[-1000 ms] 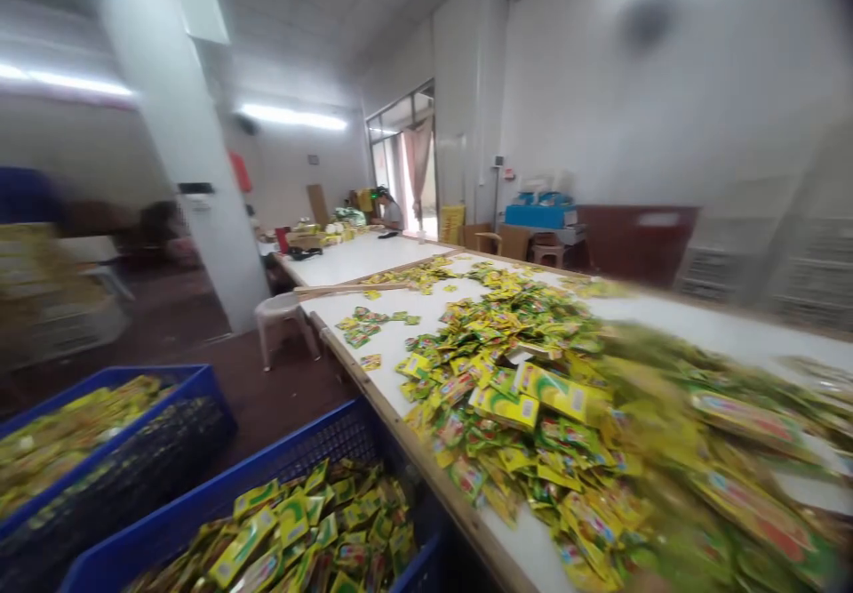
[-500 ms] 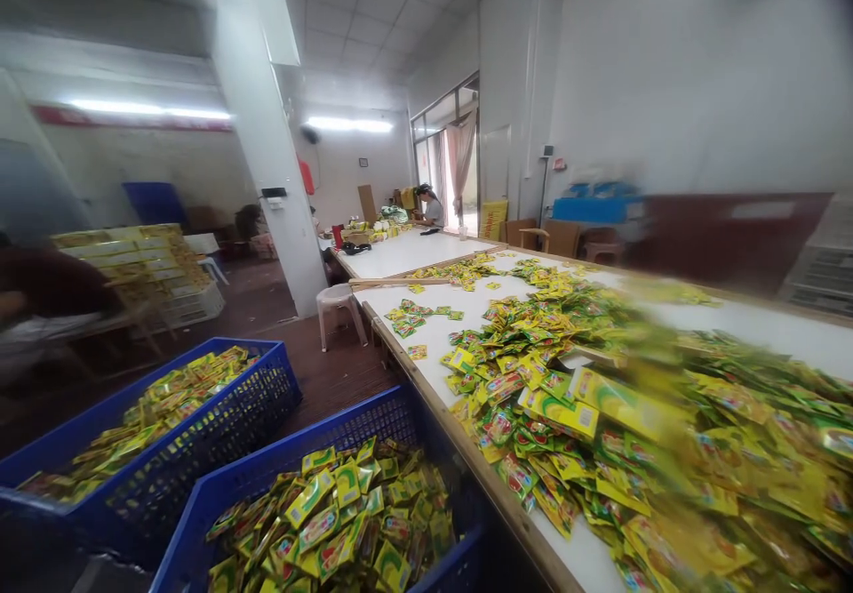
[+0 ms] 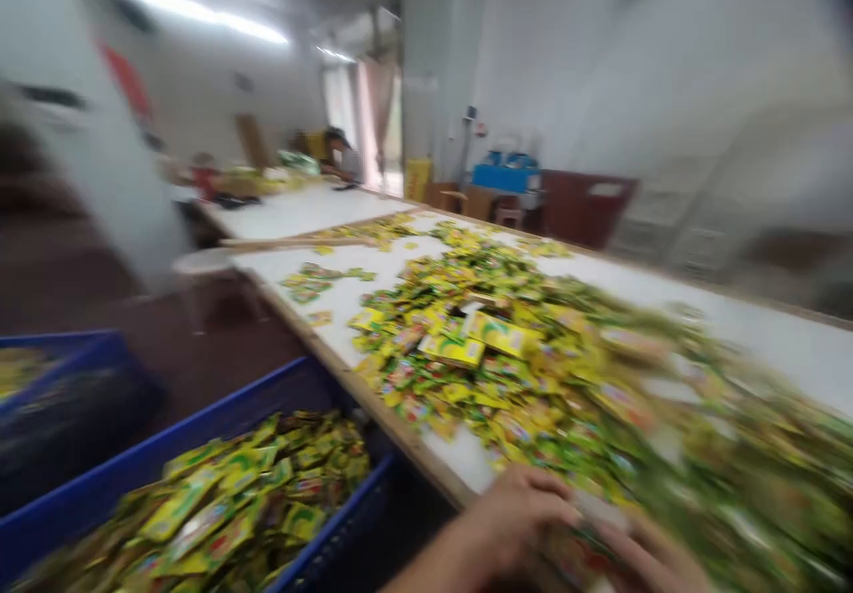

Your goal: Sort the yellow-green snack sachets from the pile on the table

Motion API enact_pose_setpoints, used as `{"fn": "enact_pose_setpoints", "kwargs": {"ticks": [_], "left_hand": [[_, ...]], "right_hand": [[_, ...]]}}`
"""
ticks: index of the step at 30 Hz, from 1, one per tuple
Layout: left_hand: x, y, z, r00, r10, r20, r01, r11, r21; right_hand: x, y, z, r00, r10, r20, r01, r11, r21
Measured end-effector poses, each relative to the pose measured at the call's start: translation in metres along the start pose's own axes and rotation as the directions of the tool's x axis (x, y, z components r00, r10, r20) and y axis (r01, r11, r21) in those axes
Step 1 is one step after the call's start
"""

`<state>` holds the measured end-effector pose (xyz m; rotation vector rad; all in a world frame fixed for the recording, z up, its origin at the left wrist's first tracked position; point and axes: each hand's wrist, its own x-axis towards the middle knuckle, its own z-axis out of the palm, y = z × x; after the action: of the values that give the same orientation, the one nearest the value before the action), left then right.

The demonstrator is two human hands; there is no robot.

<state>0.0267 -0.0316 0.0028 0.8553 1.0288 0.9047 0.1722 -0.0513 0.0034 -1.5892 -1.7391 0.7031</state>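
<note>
My left hand is at the bottom of the head view, over the near edge of the table, its fingers curled against a blurred object. Close to its right, my right hand is smeared by motion, with its fingers at the same object. Between them is a pale-edged packet or box that I cannot make out clearly. Just beyond both hands spreads a large heap of yellow and green packets on the white table.
Blue crates of packets stand at the left, below the table's wooden edge. A pale stool is beside a pillar. A person sits at the far table. Blue containers stand along the wall.
The view has turned to the right, so the table and heap appear farther left. Both my hands have come into view at the bottom, together at an object.
</note>
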Motion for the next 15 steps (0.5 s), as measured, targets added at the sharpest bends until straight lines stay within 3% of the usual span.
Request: {"fn": "enact_pose_setpoints", "kwargs": {"ticks": [1,3,5,9,15], "left_hand": [[0.003,0.003,0.003,1.0,0.006,-0.002,-0.006,1.0,0.009],[0.014,0.01,0.005,0.999,0.044,0.029,-0.044,0.999,0.028],[0.023,0.017,0.004,0.993,0.085,0.079,-0.088,0.995,0.043],[0.029,0.019,-0.003,0.978,0.163,0.131,-0.176,0.98,0.097],[0.037,0.01,-0.002,0.957,0.269,0.109,-0.287,0.929,0.235]], "right_hand": [[-0.002,0.005,-0.008,0.998,0.058,-0.01,-0.057,0.997,0.05],[0.001,0.011,-0.017,0.98,0.192,0.051,-0.193,0.852,0.487],[0.009,0.014,-0.02,0.974,0.227,0.02,-0.187,0.744,0.642],[0.018,0.018,-0.019,0.976,0.216,-0.031,-0.135,0.708,0.693],[0.018,0.021,-0.015,0.958,0.286,-0.011,-0.178,0.626,0.759]]}}
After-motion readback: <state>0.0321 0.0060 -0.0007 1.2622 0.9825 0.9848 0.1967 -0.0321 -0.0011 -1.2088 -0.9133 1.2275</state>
